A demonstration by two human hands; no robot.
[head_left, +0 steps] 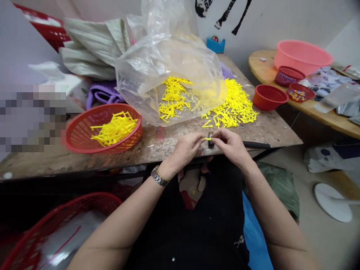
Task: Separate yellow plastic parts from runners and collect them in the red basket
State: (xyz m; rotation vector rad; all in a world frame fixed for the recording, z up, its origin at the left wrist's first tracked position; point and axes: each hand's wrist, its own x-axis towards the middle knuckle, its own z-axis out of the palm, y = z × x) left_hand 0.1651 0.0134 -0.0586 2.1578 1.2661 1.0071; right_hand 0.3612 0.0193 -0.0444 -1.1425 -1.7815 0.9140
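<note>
Scuffed and speckled with stains, the bench (152,150) stands by a pale wall (261,26). Over its near edge the left grip (185,149) and right grip (231,147) meet at one small yellow piece (207,139), each pinching an end between thumb and finger, so only a short bright stretch shows between them. For something this slim, a light, even pinch would probably serve best: fingertips close together, wrists low and steady, any push kept along its length so that the thin stem does not bend or spring away.

Just behind the piece sits the blunt, dark head of a hammer-like tool (210,144); its smooth black handle runs out past the right grip. Further back lies a loose heap of yellow pieces (236,103), apparently plastic, thin-stemmed, some with a rounded end. Beside it billows a crinkled, cloudy plastic bag (171,52) with more of them showing through. To the left, an oval, perforated red basket (77,129) holds a tangled pile (115,129); right of the heap is a smooth, round red bowl (266,104).
</note>
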